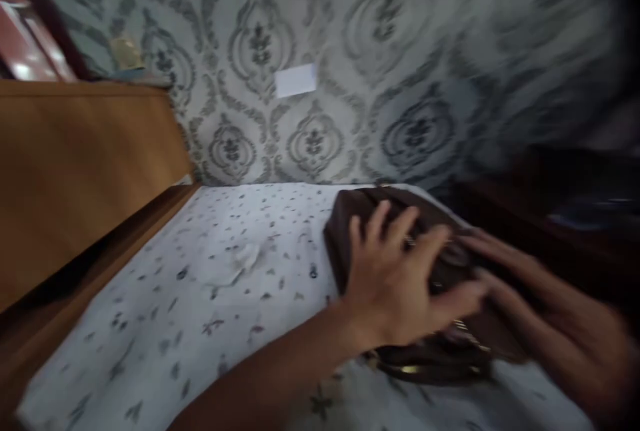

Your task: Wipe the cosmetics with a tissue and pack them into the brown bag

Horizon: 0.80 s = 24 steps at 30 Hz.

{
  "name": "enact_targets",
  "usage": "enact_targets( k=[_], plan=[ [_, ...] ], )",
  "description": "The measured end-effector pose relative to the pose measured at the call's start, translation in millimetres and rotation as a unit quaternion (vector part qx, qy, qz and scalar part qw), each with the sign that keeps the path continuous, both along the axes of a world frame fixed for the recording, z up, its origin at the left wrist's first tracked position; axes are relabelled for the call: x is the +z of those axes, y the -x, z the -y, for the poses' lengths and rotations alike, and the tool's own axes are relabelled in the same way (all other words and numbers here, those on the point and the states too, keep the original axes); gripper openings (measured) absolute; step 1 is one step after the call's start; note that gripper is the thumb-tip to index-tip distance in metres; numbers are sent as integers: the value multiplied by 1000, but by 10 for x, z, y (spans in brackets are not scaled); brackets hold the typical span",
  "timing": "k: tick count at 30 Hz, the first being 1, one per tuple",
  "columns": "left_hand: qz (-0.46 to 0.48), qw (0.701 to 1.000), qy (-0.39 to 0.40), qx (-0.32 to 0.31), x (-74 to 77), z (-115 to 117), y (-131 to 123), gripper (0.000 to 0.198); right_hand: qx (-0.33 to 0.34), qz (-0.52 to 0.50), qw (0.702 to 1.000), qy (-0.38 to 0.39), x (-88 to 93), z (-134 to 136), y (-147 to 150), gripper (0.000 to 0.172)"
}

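Note:
A dark brown bag [365, 208] with gold-coloured chain and metal parts lies on the white patterned sheet [200, 324], right of the middle. My left hand [400, 278] is spread over the top of the bag, fingers apart and pointing away from me. At the bag's right side, my right hand [535, 291] rests with its fingers stretched out against it. Motion blur softens both hands, and part of the bag is hidden beneath them.
A wooden panel [90, 171] borders the sheet on the left. Behind stands a patterned wall [310, 24] with a white rectangle [295, 80] on it. Crumpled white material [240, 261] lies on the sheet. Dark furniture [560, 211] is at the right.

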<state>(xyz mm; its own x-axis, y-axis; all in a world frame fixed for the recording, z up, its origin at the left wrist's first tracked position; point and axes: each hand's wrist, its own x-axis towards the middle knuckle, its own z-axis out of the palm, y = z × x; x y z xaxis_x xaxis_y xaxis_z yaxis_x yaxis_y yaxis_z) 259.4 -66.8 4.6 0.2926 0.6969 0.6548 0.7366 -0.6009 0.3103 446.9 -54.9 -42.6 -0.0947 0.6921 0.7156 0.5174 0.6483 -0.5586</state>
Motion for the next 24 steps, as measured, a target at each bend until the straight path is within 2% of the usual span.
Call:
enact_targets(
  k=[2,6,9,14,24],
  plan=[
    [21,999,-4,-25,-30,-38,21,55,-21,44,999,21,100,63,-26,36],
    [24,999,-8,-31,-91,-74,22,43,-63,74,994,51,208,213,78,40],
    [21,999,-14,-30,-102,-57,4,40,-100,108,988,55,225,334,180,45],
    [20,999,-30,-32,-125,-79,5,40,-140,155,978,11,182,414,323,51],
    [31,998,-37,-36,-118,-90,8,39,-181,83,979,-42,112,393,552,46]
  ],
)
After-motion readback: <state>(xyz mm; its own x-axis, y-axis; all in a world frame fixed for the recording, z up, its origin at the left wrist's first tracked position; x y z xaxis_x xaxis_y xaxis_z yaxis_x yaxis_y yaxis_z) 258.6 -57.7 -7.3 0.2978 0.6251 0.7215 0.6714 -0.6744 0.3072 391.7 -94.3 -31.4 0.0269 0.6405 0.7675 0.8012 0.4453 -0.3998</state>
